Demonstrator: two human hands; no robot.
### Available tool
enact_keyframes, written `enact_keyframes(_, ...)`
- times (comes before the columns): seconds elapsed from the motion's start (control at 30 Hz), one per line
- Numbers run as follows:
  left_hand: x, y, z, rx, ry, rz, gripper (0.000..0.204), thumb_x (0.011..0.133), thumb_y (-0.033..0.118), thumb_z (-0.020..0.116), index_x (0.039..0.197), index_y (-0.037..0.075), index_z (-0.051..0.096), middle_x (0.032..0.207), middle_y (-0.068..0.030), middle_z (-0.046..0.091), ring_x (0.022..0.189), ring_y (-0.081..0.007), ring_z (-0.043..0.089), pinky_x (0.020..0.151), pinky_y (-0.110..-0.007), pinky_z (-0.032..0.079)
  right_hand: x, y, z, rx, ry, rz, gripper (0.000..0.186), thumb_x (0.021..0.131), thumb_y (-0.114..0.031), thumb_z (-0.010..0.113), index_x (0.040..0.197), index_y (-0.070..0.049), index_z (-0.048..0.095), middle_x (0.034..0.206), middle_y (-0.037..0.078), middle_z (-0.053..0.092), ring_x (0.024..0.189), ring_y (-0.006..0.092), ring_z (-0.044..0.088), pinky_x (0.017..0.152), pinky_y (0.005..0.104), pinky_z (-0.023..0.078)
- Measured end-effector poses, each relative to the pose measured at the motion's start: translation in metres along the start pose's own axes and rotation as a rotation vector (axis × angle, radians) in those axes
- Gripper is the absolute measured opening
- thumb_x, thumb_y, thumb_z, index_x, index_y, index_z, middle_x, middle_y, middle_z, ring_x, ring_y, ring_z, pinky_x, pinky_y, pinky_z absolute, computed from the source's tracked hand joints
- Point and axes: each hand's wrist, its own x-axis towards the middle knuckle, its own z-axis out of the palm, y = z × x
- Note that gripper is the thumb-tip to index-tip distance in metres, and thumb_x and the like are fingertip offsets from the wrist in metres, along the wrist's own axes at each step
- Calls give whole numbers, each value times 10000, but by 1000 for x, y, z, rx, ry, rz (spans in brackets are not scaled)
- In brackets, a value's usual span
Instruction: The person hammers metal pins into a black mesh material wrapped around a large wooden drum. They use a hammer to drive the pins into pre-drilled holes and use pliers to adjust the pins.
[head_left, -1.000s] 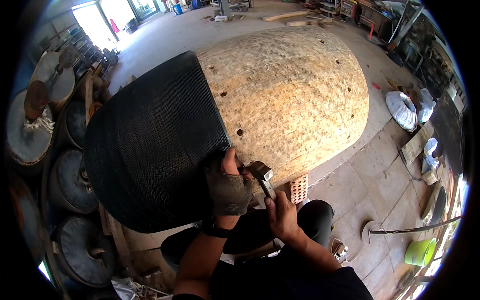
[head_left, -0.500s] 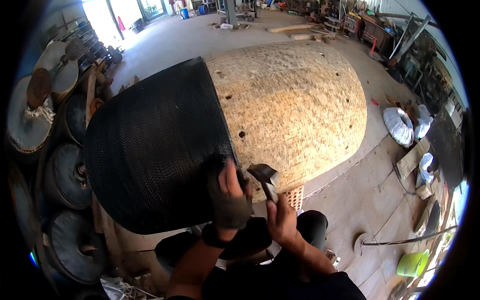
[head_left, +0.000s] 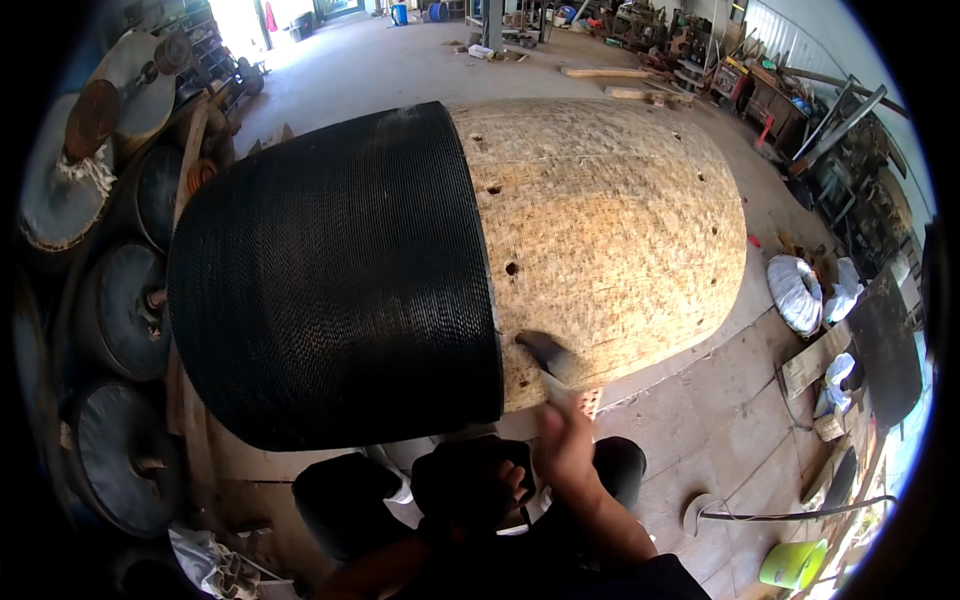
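Observation:
In my right hand (head_left: 566, 440) is a hammer (head_left: 545, 357), blurred by motion, its head over the pale wooden drum section (head_left: 620, 240) near the black seam. My left hand (head_left: 513, 482) is low between my knees, beside a dark object (head_left: 455, 485) on my lap. Only its bent fingertips show, curled together; what they hold, if anything, is hidden. A black, finely ridged covering (head_left: 330, 270) wraps the left part of the large drum. Its edge runs down next to the bare wood, which has several dark holes.
Several drums with round grey ends (head_left: 125, 455) are stacked at the left. A perforated brick-like block (head_left: 592, 402) stands under the drum's right part. At right are a white wrapped coil (head_left: 795, 295), a disc-based stand (head_left: 700, 514) and a green bucket (head_left: 793, 565). Tiled floor surrounds them.
My left hand has come off the black covering's edge and dropped toward my lap. My right hand still grips the hammer, now slightly lower and blurred. The view has shifted a little.

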Motion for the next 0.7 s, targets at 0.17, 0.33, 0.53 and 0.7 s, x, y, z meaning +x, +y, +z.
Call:
enact_keyframes(0.17, 18, -15, 7, -293, -6, -17, 205, 904, 216, 601, 994, 34, 627, 970, -145, 629, 880, -276, 638, 784, -386, 518, -9, -15, -11, 188, -80, 213, 209, 1028, -158, 527, 971, 41, 504, 679, 185, 603, 557, 329, 596, 519, 439, 467)
enact_keyframes(0.33, -1, -15, 32, -180, -86, 102, 179, 928, 184, 556, 991, 34, 632, 977, -137, 634, 885, -258, 641, 791, -382, 521, -6, -8, 0, 417, 324, -96, 314, 1043, -258, 420, 948, 18, 536, 726, 119, 584, 617, 195, 538, 560, 347, 455)
enact_keyframes(0.53, 7, -7, 31, -446, 29, -108, 170, 957, 155, 545, 993, 15, 635, 904, -151, 626, 826, -279, 615, 749, -407, 514, -19, -13, -17, -32, -68, -42, 150, 992, -122, 564, 959, 24, 557, 690, 193, 572, 605, 320, 584, 564, 401, 471)
enact_keyframes(0.7, 11, -11, 30, -100, 18, 35, 202, 981, 174, 536, 1004, 5, 645, 877, -157, 625, 810, -297, 608, 736, -412, 511, -14, 7, -28, -13, 35, -49, 155, 958, -140, 582, 878, -7, 581, 662, 108, 570, 584, 190, 551, 534, 344, 459)
